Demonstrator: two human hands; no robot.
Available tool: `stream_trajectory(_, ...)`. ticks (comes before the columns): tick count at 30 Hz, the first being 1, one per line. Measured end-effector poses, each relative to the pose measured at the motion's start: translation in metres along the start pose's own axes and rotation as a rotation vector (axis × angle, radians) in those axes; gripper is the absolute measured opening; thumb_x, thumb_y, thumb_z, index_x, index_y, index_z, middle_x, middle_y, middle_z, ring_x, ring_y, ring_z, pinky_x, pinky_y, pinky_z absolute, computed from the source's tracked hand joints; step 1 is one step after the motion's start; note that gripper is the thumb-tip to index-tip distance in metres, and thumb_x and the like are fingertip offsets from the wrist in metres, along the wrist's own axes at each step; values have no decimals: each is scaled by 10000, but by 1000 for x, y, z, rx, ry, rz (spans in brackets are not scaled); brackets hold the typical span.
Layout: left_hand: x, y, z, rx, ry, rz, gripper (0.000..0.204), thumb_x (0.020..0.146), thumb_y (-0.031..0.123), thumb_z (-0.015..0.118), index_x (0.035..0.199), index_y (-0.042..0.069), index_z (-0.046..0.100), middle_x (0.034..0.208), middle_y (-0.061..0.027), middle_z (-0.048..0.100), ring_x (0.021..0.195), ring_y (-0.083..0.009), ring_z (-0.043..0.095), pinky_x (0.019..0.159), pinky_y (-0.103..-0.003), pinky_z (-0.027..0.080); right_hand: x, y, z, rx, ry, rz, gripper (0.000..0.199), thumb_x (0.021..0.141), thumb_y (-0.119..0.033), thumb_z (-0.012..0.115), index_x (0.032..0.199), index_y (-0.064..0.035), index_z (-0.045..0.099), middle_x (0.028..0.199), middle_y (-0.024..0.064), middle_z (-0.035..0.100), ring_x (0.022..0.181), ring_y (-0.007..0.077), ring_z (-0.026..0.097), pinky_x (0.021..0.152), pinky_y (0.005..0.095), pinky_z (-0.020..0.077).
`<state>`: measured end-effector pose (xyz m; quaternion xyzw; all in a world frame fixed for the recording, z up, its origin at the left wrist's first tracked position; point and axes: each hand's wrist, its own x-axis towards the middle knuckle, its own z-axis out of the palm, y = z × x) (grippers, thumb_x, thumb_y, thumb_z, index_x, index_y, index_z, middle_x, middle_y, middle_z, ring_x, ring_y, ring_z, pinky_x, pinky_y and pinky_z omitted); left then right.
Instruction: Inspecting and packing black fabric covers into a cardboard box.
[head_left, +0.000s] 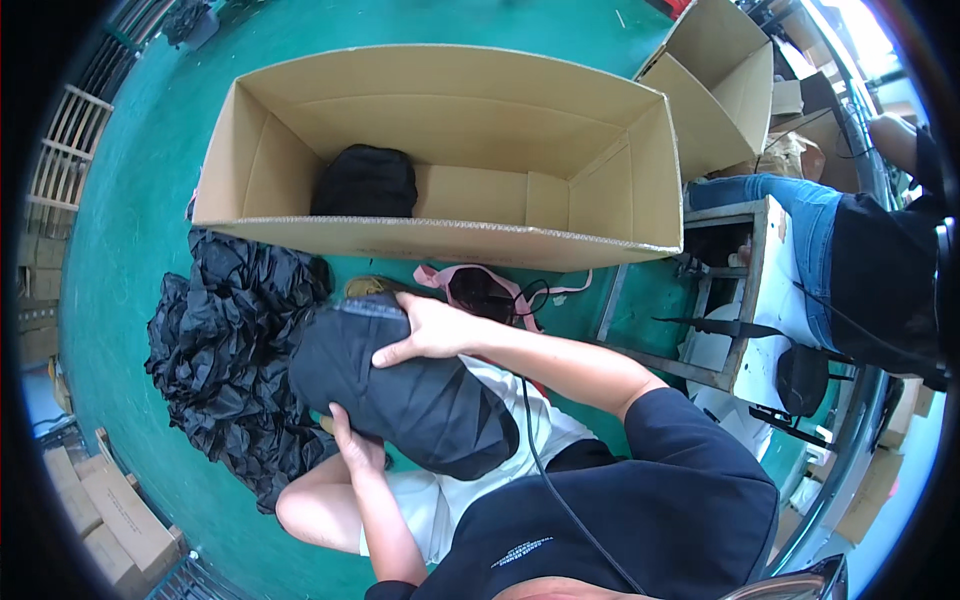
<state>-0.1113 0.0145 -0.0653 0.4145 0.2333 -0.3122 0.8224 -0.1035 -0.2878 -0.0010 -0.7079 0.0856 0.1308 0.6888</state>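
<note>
A stuffed black fabric bag [400, 385] lies across my lap, rounded at both ends. My right hand [430, 328] grips its upper side, thumb on the front and fingers over the far edge beside a greyish strip. Under the lower left side, my left hand [355, 445] supports it, its fingers partly hidden by the cloth. Just left of the bag is a heap of crumpled black fabric [225, 360] on the floor. Beyond my hands stands an open cardboard box [440, 240], with another black bundle [365, 180] inside at its left.
A pink strap [470, 275] with a dark item lies before the box. To the right, another person in jeans [790, 200] is by a metal-framed stool [770, 290]. A second open carton [710, 100] stands at the back right; flat cartons [125, 510] lie lower left.
</note>
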Motion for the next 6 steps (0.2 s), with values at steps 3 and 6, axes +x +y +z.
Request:
stream_trajectory(3,-1,9,-17,70,6,20,946,868,478,773,1577,101,273,1554,-105,415,1411,-299,420,1201,-482,322,5,0,4,-60,-1,103,1016,674,-543,886,1332,123,492,1276,297,621,1219,386,603,1056,411,454)
stream_trajectory(6,3,13,-13,66,-84,6,1021,845,458,800,1613,175,190,1619,-96,328,1477,-316,340,1220,-502,294,7,0,12,-113,81,20,1007,661,-551,882,1335,97,507,1207,309,646,1161,421,622,1069,388,439)
